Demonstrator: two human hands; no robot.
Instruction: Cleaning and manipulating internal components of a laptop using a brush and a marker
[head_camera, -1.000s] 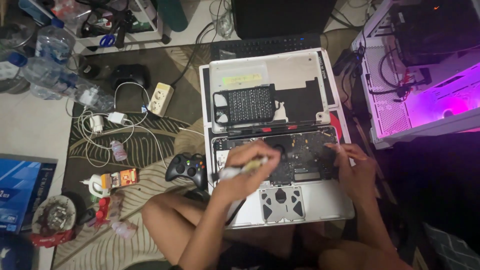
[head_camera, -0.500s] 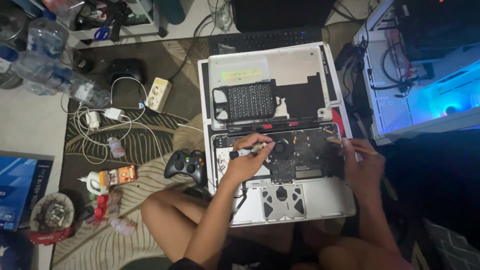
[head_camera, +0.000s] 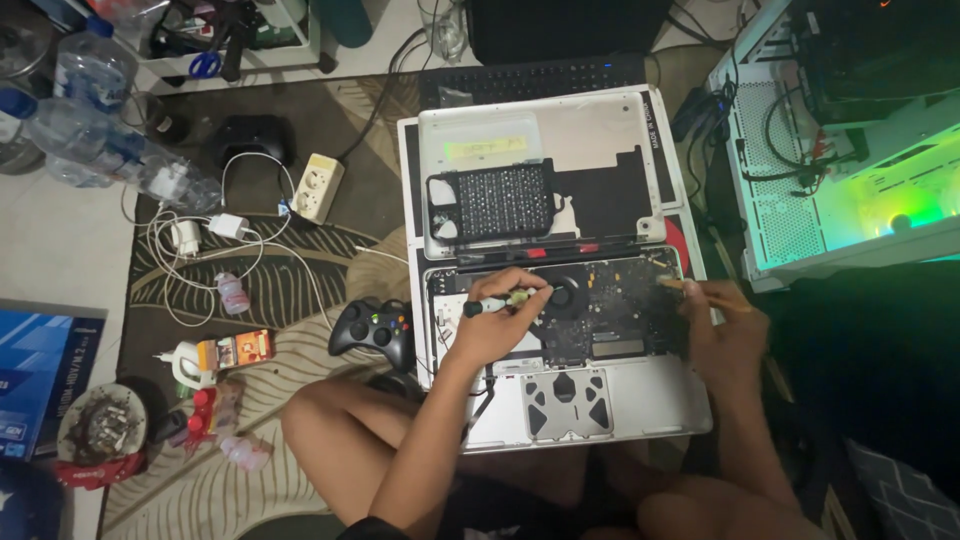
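Observation:
An opened silver laptop (head_camera: 640, 400) lies upside down on my lap, its circuit board (head_camera: 620, 305) and round black fan (head_camera: 565, 297) exposed. Its removed bottom cover (head_camera: 590, 135) rests behind it, a black perforated part (head_camera: 495, 203) lying on top. My left hand (head_camera: 495, 320) grips a small screwdriver (head_camera: 495, 302) held sideways over the board's left half, tip toward the fan. My right hand (head_camera: 725, 335) rests on the laptop's right edge, pinching a thin stick-like tool (head_camera: 672, 284) whose tip touches the board's right corner.
A black game controller (head_camera: 372, 330) sits left of the laptop. On the patterned rug (head_camera: 250, 440) lie a power strip (head_camera: 318, 187), white chargers and cables (head_camera: 200, 240), small bottles and an ashtray (head_camera: 100, 425). A lit white computer case (head_camera: 850, 170) stands right; a keyboard (head_camera: 530, 80) lies behind.
My left hand has shifted the screwdriver slightly left and lower over the board. The computer case's light went from pink to blue to green. My right hand stays on the laptop's right edge.

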